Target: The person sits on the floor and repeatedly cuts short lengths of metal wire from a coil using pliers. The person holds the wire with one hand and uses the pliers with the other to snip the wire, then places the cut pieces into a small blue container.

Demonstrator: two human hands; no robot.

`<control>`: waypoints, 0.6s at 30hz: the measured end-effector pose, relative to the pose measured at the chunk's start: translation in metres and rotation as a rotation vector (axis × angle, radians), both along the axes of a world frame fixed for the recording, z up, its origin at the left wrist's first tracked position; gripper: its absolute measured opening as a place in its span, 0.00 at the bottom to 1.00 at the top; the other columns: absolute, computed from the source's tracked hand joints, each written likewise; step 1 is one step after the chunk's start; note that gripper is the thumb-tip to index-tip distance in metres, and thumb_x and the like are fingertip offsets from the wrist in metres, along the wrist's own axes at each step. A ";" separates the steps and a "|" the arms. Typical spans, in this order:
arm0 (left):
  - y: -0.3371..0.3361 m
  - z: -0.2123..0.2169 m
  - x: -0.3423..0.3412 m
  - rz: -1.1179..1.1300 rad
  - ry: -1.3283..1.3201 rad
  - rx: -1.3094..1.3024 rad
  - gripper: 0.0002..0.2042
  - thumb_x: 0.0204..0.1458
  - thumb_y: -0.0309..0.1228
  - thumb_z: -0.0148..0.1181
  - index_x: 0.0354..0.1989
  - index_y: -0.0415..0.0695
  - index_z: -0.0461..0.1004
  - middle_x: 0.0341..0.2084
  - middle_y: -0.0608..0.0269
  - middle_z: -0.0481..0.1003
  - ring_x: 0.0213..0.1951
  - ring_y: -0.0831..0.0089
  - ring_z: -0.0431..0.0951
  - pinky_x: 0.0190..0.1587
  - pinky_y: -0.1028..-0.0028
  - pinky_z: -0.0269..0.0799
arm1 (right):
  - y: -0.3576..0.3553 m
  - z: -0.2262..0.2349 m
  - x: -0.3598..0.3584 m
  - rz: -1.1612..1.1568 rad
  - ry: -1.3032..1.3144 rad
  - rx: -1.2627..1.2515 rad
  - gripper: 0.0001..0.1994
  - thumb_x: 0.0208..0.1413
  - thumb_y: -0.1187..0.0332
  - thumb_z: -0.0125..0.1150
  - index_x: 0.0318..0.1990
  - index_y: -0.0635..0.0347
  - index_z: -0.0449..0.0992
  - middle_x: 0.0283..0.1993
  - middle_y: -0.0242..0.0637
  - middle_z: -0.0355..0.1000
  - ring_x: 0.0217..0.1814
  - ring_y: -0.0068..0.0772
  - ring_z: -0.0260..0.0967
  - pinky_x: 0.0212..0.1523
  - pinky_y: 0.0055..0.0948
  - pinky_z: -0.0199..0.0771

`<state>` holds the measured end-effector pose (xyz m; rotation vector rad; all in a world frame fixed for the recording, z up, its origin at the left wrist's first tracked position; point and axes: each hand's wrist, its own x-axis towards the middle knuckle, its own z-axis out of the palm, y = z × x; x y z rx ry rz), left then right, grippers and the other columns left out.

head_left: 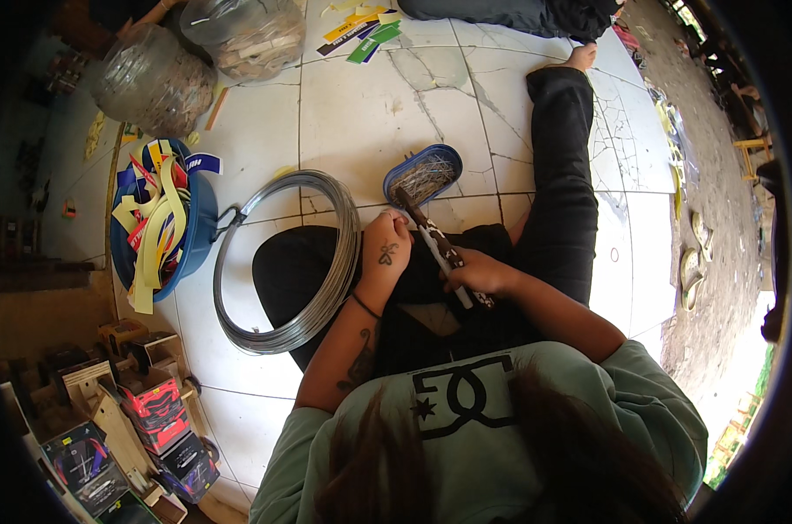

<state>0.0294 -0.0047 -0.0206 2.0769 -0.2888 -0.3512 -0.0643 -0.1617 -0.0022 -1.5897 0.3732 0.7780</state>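
Note:
My right hand (479, 272) is wrapped round the handles of long-handled pliers (445, 251), one brown and patchy, the other pale grey. Their dark head reaches the near rim of a small blue tub (455, 177), in which many short cut pieces of wire (429, 173) lie. Just left of the pliers, my left hand (387, 247) is closed, thumb and fingers pressed together; whatever it pinches is too small to make out. A big coil of grey wire (348, 253) rests against my bent left leg, beside my left forearm.
At the left stands a blue basin (206, 231) full of coloured strips. Behind it are clear bags (156, 83) of scraps. Wooden pieces with printed boxes (156, 410) fill the lower left. Strips (361, 33) lie on the cracked tile floor (352, 113). Another person's leg (509, 16) is at the top.

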 end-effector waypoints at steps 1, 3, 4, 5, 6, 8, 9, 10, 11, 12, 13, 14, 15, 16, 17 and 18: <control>0.000 -0.002 0.000 -0.006 -0.002 0.009 0.07 0.51 0.23 0.43 0.26 0.35 0.69 0.14 0.57 0.72 0.17 0.70 0.73 0.23 0.74 0.66 | 0.003 -0.004 -0.002 -0.037 0.017 0.002 0.18 0.40 0.72 0.51 0.42 0.66 0.64 0.32 0.39 0.67 0.30 0.32 0.68 0.35 0.28 0.68; -0.001 -0.005 -0.001 -0.006 0.006 0.006 0.07 0.51 0.22 0.43 0.26 0.34 0.69 0.13 0.57 0.71 0.17 0.70 0.73 0.23 0.74 0.67 | 0.009 -0.012 -0.006 -0.072 -0.008 -0.045 0.17 0.40 0.71 0.51 0.42 0.66 0.64 0.32 0.38 0.67 0.30 0.32 0.68 0.35 0.28 0.68; -0.002 -0.006 -0.001 0.001 0.017 -0.005 0.07 0.51 0.22 0.43 0.27 0.34 0.69 0.13 0.57 0.71 0.17 0.70 0.73 0.23 0.74 0.67 | 0.012 -0.017 -0.007 -0.070 -0.049 -0.093 0.17 0.40 0.71 0.51 0.42 0.66 0.64 0.31 0.38 0.67 0.30 0.32 0.68 0.35 0.29 0.68; -0.003 -0.008 -0.001 0.008 0.027 -0.017 0.07 0.51 0.22 0.43 0.27 0.34 0.69 0.13 0.56 0.71 0.17 0.70 0.73 0.23 0.74 0.67 | 0.015 -0.022 -0.008 -0.069 -0.101 -0.161 0.17 0.40 0.71 0.51 0.42 0.65 0.65 0.30 0.38 0.67 0.30 0.31 0.68 0.34 0.29 0.68; -0.003 -0.009 -0.001 0.007 0.030 -0.001 0.07 0.51 0.22 0.43 0.26 0.33 0.68 0.13 0.56 0.71 0.17 0.70 0.73 0.23 0.74 0.67 | 0.017 -0.026 -0.009 -0.065 -0.156 -0.218 0.18 0.39 0.71 0.52 0.41 0.66 0.64 0.30 0.42 0.68 0.30 0.35 0.68 0.34 0.30 0.68; -0.005 -0.011 -0.001 0.001 0.035 0.027 0.08 0.51 0.23 0.43 0.26 0.33 0.68 0.13 0.56 0.71 0.17 0.70 0.73 0.23 0.74 0.67 | 0.020 -0.031 -0.010 -0.057 -0.290 -0.387 0.19 0.37 0.70 0.53 0.41 0.67 0.64 0.28 0.50 0.68 0.29 0.42 0.70 0.33 0.32 0.68; -0.004 -0.012 -0.001 0.005 0.042 0.035 0.08 0.52 0.23 0.42 0.27 0.33 0.68 0.13 0.56 0.71 0.17 0.70 0.73 0.23 0.74 0.67 | 0.020 -0.032 -0.010 -0.045 -0.279 -0.383 0.19 0.37 0.70 0.53 0.41 0.67 0.64 0.28 0.50 0.68 0.30 0.41 0.69 0.33 0.32 0.68; -0.004 -0.013 -0.001 0.010 0.048 0.043 0.08 0.52 0.23 0.42 0.27 0.33 0.68 0.13 0.56 0.71 0.17 0.70 0.73 0.23 0.73 0.67 | 0.019 -0.032 -0.008 -0.028 -0.272 -0.394 0.19 0.37 0.70 0.53 0.41 0.67 0.64 0.28 0.49 0.69 0.30 0.41 0.69 0.33 0.31 0.68; -0.004 -0.013 0.000 0.013 0.043 0.040 0.08 0.52 0.23 0.42 0.27 0.33 0.68 0.13 0.55 0.70 0.17 0.69 0.73 0.23 0.73 0.67 | 0.017 -0.031 -0.006 -0.006 -0.282 -0.415 0.19 0.37 0.70 0.53 0.41 0.67 0.64 0.28 0.48 0.69 0.30 0.40 0.69 0.33 0.31 0.68; -0.003 -0.013 0.000 0.015 0.035 0.031 0.07 0.51 0.23 0.43 0.26 0.34 0.68 0.14 0.54 0.71 0.18 0.66 0.74 0.24 0.71 0.68 | 0.015 -0.030 -0.003 -0.035 -0.188 -0.341 0.19 0.37 0.70 0.53 0.41 0.67 0.64 0.28 0.48 0.69 0.30 0.38 0.69 0.33 0.30 0.68; -0.002 -0.012 0.000 0.013 0.016 0.011 0.07 0.50 0.24 0.44 0.25 0.36 0.68 0.15 0.53 0.71 0.19 0.63 0.74 0.24 0.69 0.68 | 0.011 -0.027 0.001 -0.060 -0.112 -0.277 0.19 0.38 0.70 0.54 0.41 0.67 0.64 0.28 0.47 0.69 0.31 0.37 0.69 0.33 0.30 0.68; -0.001 -0.008 0.000 0.014 0.006 -0.003 0.06 0.50 0.24 0.45 0.24 0.37 0.68 0.16 0.51 0.71 0.20 0.60 0.75 0.24 0.66 0.68 | 0.007 -0.023 0.005 -0.092 -0.028 -0.214 0.19 0.39 0.70 0.54 0.41 0.67 0.64 0.29 0.46 0.69 0.31 0.35 0.69 0.33 0.29 0.68; 0.001 -0.003 -0.001 -0.004 -0.044 0.051 0.06 0.50 0.25 0.46 0.25 0.38 0.68 0.16 0.51 0.71 0.20 0.59 0.74 0.24 0.65 0.68 | 0.003 -0.019 0.008 -0.086 -0.040 -0.161 0.19 0.39 0.70 0.54 0.41 0.67 0.64 0.29 0.45 0.69 0.32 0.34 0.69 0.33 0.29 0.68; 0.003 0.004 -0.002 -0.020 -0.085 0.112 0.06 0.51 0.26 0.46 0.26 0.39 0.67 0.17 0.51 0.71 0.21 0.57 0.74 0.25 0.64 0.68 | -0.003 -0.014 0.011 -0.087 -0.044 -0.107 0.19 0.40 0.70 0.55 0.42 0.67 0.64 0.29 0.44 0.69 0.32 0.32 0.69 0.33 0.29 0.68; 0.006 0.014 -0.004 -0.034 -0.126 0.172 0.05 0.51 0.27 0.46 0.27 0.40 0.67 0.17 0.51 0.71 0.22 0.56 0.73 0.25 0.63 0.68 | -0.009 -0.009 0.014 -0.097 -0.044 -0.068 0.19 0.40 0.70 0.55 0.42 0.66 0.64 0.29 0.43 0.70 0.33 0.31 0.69 0.33 0.28 0.68; 0.010 0.025 -0.010 -0.056 -0.192 0.184 0.05 0.51 0.28 0.46 0.27 0.40 0.67 0.17 0.51 0.71 0.22 0.55 0.73 0.25 0.63 0.67 | -0.018 -0.003 0.014 -0.125 -0.070 -0.027 0.20 0.41 0.70 0.55 0.44 0.67 0.64 0.30 0.43 0.70 0.33 0.30 0.69 0.34 0.28 0.68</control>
